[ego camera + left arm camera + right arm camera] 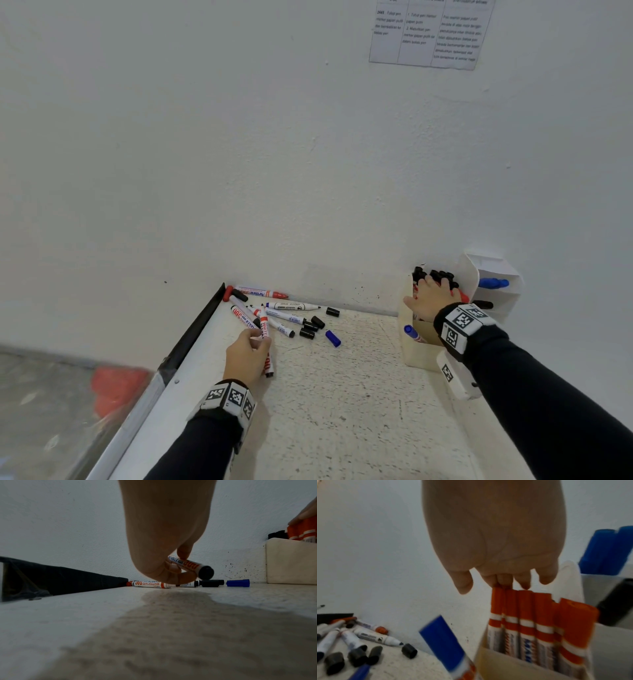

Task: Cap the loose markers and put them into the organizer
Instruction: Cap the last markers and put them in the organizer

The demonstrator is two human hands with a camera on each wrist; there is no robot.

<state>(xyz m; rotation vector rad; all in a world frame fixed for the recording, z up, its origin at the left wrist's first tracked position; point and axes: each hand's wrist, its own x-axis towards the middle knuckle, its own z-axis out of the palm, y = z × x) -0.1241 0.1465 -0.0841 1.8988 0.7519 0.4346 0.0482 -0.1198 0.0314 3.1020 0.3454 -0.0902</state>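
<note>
Left hand [247, 356] has thumb and fingertips pinched round a red-labelled whiteboard marker [190, 564], lifted just off the table [342, 394], its black end pointing back toward the wrist in the left wrist view. Right hand [430, 298] is over the white organizer [419, 353], fingers [503, 580] straight and spread, tips touching the tops of a row of orange-capped markers [539, 615] standing upright in the front compartment; it grips nothing. A blue-capped marker [443, 643] leans in the organizer's near-left corner. More blue caps [493, 283] show in a rear compartment, and a cluster of black caps [435, 274] sits behind the right hand. Loose pile near the wall, just beyond the left hand: several uncapped markers [274, 313], a few black caps [311, 327] beside them, one blue cap [333, 338] lying apart on the right. Printed sheet [431, 32] taped high on the wall, text too small to read.
</note>
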